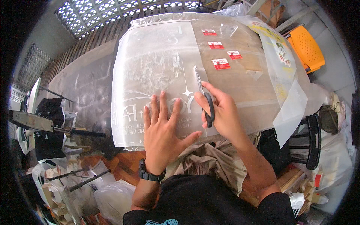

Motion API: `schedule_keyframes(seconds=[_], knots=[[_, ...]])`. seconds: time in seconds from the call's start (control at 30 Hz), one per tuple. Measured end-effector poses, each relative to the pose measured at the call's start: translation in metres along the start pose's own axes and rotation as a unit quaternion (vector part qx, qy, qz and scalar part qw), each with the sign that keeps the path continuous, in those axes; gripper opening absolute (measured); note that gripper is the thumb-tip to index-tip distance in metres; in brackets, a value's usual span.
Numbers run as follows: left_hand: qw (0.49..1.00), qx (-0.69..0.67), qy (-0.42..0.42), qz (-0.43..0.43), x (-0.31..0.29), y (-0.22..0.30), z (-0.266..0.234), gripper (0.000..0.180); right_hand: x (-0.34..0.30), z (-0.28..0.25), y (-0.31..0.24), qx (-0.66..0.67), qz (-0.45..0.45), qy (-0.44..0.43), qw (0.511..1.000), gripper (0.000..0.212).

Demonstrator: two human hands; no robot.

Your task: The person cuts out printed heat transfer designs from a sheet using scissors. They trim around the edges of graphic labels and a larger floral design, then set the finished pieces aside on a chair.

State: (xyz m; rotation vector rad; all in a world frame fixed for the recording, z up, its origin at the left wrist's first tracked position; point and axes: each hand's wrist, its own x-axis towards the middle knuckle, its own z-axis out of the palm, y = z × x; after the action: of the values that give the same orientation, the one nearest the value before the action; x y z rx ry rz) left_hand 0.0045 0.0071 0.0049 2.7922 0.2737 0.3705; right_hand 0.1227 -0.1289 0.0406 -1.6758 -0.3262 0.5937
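Note:
A translucent film sheet (144,80) with mirrored white lettering and a star shape lies over the left part of the table. My left hand (163,129) rests flat on its lower part, fingers spread and pointing away from me. In my right hand (223,112) is a pair of scissors (198,80) with dark handles, the thumb and fingers around them. The blades point away over the sheet near its right edge. They look close together; whether they touch the film I cannot tell.
Red-and-white labels (221,64) lie on the plastic-covered table (243,86). Another translucent printed sheet (287,123) hangs over the right edge. An orange chair (306,48) stands at the far right, a black chair (314,140) nearer. Printing frames and dark garments (48,144) fill the left.

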Motion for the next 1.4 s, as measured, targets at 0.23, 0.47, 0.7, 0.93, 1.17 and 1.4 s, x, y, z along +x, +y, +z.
schedule_keyframes(seconds=[0.23,0.47,0.7,0.93,1.17,1.4], knots=[[1.0,0.002,-0.002,0.0,0.002,0.002,0.0,0.098,0.042,-0.007,0.009,-0.009,-0.055,0.001,0.998,0.067],[1.0,-0.002,-0.016,-0.009,0.002,0.003,-0.003,0.094,0.08,-0.014,0.004,-0.048,-0.08,-0.018,0.995,0.07],[0.999,0.002,-0.031,-0.014,0.002,0.001,-0.003,0.101,0.128,-0.011,-0.001,-0.043,-0.096,-0.008,0.994,0.076],[0.999,-0.007,-0.033,-0.017,0.002,-0.001,-0.006,0.099,0.204,-0.009,-0.013,-0.084,-0.101,-0.005,0.991,0.061],[0.999,-0.022,-0.035,-0.006,0.005,0.002,-0.002,0.099,0.298,-0.042,-0.055,-0.066,-0.132,0.001,0.989,0.039],[0.999,-0.024,-0.043,-0.021,0.001,0.002,-0.006,0.101,0.16,-0.042,-0.065,-0.209,-0.137,-0.068,0.966,0.029]])
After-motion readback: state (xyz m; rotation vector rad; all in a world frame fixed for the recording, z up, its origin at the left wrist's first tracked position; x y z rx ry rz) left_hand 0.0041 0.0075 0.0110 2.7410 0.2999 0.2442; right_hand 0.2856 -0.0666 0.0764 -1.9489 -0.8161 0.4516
